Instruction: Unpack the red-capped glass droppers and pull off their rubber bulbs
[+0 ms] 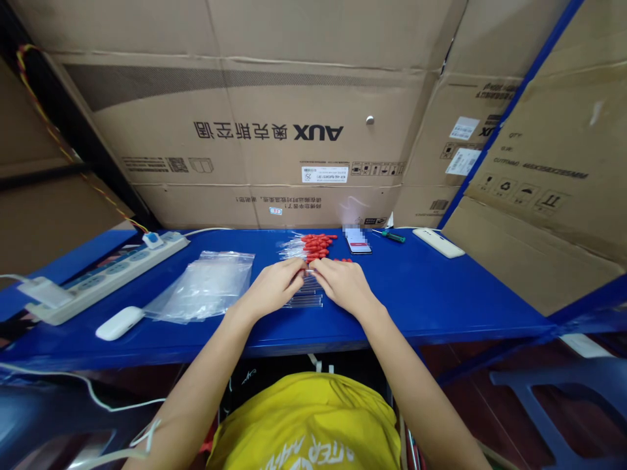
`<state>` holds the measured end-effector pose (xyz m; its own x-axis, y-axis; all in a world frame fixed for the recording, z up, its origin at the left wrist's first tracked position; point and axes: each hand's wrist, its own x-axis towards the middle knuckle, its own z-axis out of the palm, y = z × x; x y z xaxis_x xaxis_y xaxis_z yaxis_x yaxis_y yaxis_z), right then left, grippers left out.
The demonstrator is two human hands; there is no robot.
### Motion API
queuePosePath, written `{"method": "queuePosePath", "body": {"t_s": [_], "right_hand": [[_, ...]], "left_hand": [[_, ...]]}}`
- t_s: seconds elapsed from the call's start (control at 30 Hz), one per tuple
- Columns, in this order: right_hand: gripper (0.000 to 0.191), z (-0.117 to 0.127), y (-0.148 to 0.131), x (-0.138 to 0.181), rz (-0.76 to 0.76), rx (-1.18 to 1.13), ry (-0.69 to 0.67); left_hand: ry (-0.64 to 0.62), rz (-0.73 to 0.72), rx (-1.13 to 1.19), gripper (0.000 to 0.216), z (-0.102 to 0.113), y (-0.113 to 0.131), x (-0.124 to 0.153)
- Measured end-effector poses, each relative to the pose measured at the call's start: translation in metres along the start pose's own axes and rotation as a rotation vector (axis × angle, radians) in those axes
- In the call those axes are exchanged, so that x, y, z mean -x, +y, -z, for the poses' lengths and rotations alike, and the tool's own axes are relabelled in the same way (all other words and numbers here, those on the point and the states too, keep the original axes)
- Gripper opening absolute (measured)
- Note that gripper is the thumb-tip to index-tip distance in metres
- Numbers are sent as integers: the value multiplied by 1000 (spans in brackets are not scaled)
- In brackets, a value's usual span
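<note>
My left hand and my right hand meet over the middle of the blue table, fingers closed and fingertips almost touching. Between them shows part of a thin clear dropper tube, pinched from both sides; its ends are hidden by the fingers. Below and between the hands lie several loose clear tubes, side by side. Just beyond the fingertips is a pile of droppers with red rubber bulbs, their clear stems pointing left. A few red bulbs show behind my right hand.
Clear zip bags lie stacked at left, beside a white oval case and a white power strip. Behind the droppers are a lit phone, a green-handled screwdriver and a white phone-shaped object. Cardboard walls enclose the table.
</note>
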<state>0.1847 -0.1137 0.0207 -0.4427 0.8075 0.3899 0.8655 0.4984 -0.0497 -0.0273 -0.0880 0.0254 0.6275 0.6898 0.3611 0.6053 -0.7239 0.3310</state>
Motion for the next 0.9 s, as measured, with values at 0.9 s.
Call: {"method": "queuePosePath", "body": {"t_s": [0.9], "right_hand": [[41, -3, -4, -1, 25, 36, -18]], "left_hand": [[-6, -118, -221, 16, -1, 0, -2]]}}
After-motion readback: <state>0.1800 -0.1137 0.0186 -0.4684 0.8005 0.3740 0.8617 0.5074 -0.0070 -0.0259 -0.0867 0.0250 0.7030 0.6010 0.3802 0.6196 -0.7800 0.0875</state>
